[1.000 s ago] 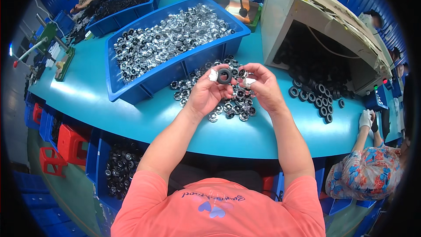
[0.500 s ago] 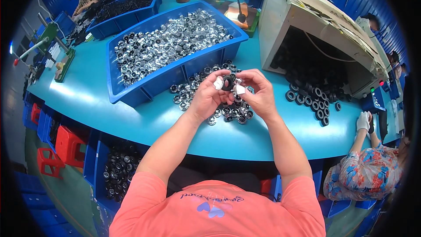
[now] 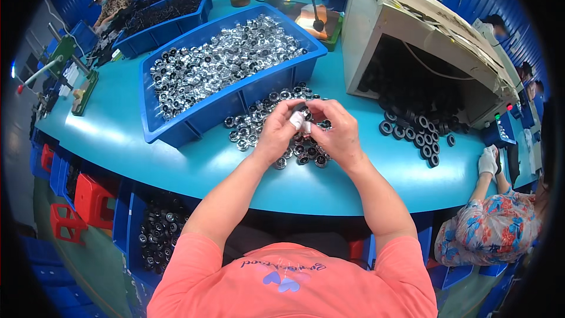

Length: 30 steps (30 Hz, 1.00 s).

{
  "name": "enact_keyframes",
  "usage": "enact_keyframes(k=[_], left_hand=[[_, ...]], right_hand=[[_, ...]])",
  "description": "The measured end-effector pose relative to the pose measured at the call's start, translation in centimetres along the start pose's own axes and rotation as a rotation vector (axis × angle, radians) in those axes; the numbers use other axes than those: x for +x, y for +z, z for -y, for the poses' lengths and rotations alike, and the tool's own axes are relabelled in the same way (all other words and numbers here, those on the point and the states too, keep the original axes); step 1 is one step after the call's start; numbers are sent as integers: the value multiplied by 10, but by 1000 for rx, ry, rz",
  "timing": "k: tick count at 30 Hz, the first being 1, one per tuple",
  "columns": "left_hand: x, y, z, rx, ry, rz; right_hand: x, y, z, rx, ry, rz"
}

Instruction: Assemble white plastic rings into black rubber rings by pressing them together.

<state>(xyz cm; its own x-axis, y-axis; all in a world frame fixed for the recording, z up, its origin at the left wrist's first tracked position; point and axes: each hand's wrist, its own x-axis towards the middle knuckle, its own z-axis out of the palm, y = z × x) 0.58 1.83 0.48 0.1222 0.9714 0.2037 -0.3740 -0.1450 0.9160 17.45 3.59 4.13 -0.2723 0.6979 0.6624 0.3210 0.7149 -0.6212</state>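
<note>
Above the loose pile of shiny wheel hubs (image 3: 242,135), my two hands meet with their fingers bent inward. Both my left hand (image 3: 275,133) and my right hand (image 3: 336,134) are closed on a small black ring (image 3: 300,108), pinched between thumbs and fingertips. A shiny bit shows beside the ring, but the fingers hide whether it is a hub set in it. White wraps cover both thumbs. The hubs below are silver with dark centres, and my hands cover part of them.
A large blue bin (image 3: 226,96) full of shiny hubs stands behind at left. Black rings (image 3: 419,140) spill from an open-fronted box (image 3: 360,41) on the right. A lamp-lit machine (image 3: 312,20) stands at the back. Gloved hands of a co-worker (image 3: 488,160) rest at far right.
My hands have drawn together and shifted slightly left. The black ring, seen with its hole facing me before, is now turned and mostly covered by my fingers.
</note>
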Motion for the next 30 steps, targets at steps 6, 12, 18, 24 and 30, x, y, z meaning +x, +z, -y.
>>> enact_keyframes(k=[6,12,18,24,30], left_hand=[[1,-5,10,133,111,-47],[-1,-7,-1,-86,-11,-34],[-6,-4,-5,13,2,-78],[-7,5,-1,210,141,-146],[-4,5,-8,235,52,-64]], right_hand=[[-3,4,6,116,42,65],[0,-3,-11,546,491,200],[-6,5,5,486,396,126],[-14,14,3,13,137,5],[-9,6,-8,401,497,42]])
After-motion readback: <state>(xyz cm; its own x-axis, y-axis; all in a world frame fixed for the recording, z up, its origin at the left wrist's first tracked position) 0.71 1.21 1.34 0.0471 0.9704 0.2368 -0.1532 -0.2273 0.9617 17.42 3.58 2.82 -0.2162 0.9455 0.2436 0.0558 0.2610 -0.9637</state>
